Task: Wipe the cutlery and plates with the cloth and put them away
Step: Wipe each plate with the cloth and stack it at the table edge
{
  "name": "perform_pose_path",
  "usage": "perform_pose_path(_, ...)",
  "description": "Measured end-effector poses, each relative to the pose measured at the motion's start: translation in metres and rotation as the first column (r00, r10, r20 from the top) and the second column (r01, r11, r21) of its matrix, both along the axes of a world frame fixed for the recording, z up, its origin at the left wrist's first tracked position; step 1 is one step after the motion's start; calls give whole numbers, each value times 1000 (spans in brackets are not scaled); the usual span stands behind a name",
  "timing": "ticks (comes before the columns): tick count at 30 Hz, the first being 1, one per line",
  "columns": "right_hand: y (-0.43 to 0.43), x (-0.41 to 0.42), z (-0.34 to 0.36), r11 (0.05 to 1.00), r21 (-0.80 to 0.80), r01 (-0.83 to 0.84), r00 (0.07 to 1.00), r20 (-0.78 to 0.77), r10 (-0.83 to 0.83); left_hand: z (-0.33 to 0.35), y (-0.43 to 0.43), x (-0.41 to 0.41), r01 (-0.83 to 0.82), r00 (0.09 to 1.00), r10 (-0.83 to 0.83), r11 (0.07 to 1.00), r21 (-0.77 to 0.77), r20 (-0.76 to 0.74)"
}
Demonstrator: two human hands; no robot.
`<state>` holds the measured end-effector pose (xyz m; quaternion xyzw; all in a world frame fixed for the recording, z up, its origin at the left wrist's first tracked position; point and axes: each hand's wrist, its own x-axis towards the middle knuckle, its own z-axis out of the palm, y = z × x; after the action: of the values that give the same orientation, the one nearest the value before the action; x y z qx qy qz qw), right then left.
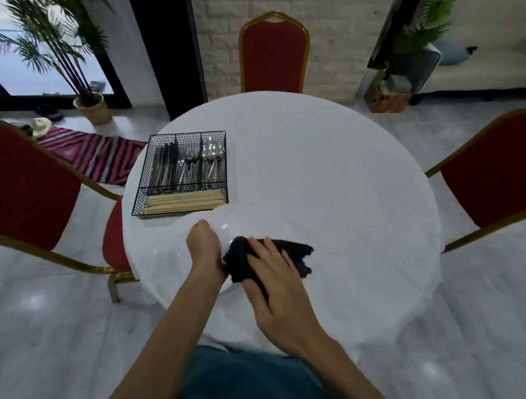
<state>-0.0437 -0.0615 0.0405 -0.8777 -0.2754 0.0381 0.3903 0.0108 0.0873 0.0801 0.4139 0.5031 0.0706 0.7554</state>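
Where the round table (332, 172) curves toward the person at its near-left edge, item one: plate (248, 223), white, held tilted above the white tablecloth and hard to tell from it; partly overhanging the table edge.

Left hand (205, 251): grasping the plate at its near rim, thumb on the upper face; the fingers beneath are hidden.

Right hand (273, 278): fingers laid nearly straight over the cloth (298, 255), pressing it to the plate; a fold runs between thumb and forefinger, and whether it is pinched there cannot be told.

Cloth: black, soft, bunched between the two hands, its loose end trailing right.

Handling, judged: plate stiff, smooth, probably breakable and slippery under a wiping stroke; best held at the rim, thumb above and fingers below, as now; moderate weight for one hand. Cloth limp; gathers and slides, so it needs steady pressure.

Item two: wire basket (141, 194), just beyond the plate on the left, touching or nearly so; knives (163, 168), forks (188, 169) and spoons (212, 155) stand in three far compartments, chopsticks (183, 202) lie across the near one.

Edges and room: the basket's near-right corner crowds the plate's far rim; the table edge lies under the plate; the left chair (24, 189) stands close on that side; the far chair (274, 52) and right chair (497, 179) are well apart. Open cloth-covered surface lies to the right and far, the better side for moving.
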Motion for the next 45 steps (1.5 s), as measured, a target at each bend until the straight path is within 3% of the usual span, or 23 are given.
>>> perform_pose_path(2, 11, 16, 2, 999, 21, 34, 999, 12, -34, -5, -17, -1, 67, 997, -69, 996, 57, 27)
perform_pose_path(5, 13, 51, 7, 982, 100, 161, 987, -30, -159, -1, -43, -11, 208, 972, -231, 925, 318, 34)
perform_pose_path(7, 1, 78, 14, 956, 99, 277, 953, -157, -260, 1, -50, -21, 259, 946, -313, 881, 395, 77)
perform_pose_path(9, -23, 100, 16, 911, 62, 407, 835, -430, -344, 3, -47, -26, 261, 935, -334, 875, 407, 119)
perform_pose_path(11, -49, 110, 10, 867, 24, 497, 640, -685, -348, 11, -40, -26, 204, 953, -272, 901, 383, 132)
perform_pose_path(13, -65, 107, 0, 856, 4, 518, 524, -792, -313, 16, -32, -24, 149, 967, -212, 921, 361, 143)
perform_pose_path(15, -75, 100, -7, 829, 38, 558, 497, -815, -297, 12, -26, -24, 162, 971, -215, 913, 375, 105)
perform_pose_path(17, -81, 96, -4, 760, 103, 642, 490, -817, -304, -1, -22, -24, 269, 956, -291, 833, 484, -30)
perform_pose_path(20, -86, 93, 14, 682, 206, 702, 535, -784, -314, -18, -20, -26, 546, 834, -428, 560, 623, -347)
perform_pose_path(22, -84, 89, 31, 707, 257, 659, 635, -694, -340, -20, -22, -25, 661, 743, -505, 454, 597, -439)
perform_pose_path(25, -68, 71, 52, 836, 239, 494, 821, -443, -359, -3, -43, -20, 691, 689, -611, 393, 607, -388)
perform_pose_path(26, -60, 62, 54, 874, 237, 424, 875, -358, -327, 2, -51, -18, 692, 685, -640, 423, 584, -347)
perform_pose_path(28, -46, 46, 53, 918, 267, 293, 935, -280, -217, 7, -61, -13, 672, 728, -652, 618, 408, -213)
perform_pose_path(29, -41, 39, 50, 921, 290, 259, 936, -312, -165, 8, -61, -11, 635, 768, -625, 716, 289, -138)
perform_pose_path(31, -34, 31, 46, 908, 336, 251, 868, -493, -58, 8, -55, -12, 567, 823, -568, 815, 121, -27)
perform_pose_path(33, -27, 27, 35, 910, 343, 233, 766, -642, 46, 7, -54, -18, 496, 868, -496, 868, 31, 3)
perform_pose_path(37, -17, 33, 14, 955, 289, 58, 813, -569, 123, 0, -63, -33, 343, 936, -341, 939, -9, 83)
perform_pose_path(39, -19, 49, 0, 985, 175, 4, 884, -461, 79, -1, -65, -39, 338, 933, -339, 941, 33, 122)
perform_pose_path(42, -27, 68, -23, 986, -163, -23, 960, -278, -24, 6, -55, -44, 258, 950, -272, 960, 111, 153)
perform_pose_path(45, -42, 60, -24, 930, -339, -141, 971, -230, 63, 3, -35, -49, 137, 965, -159, 984, 115, 208)
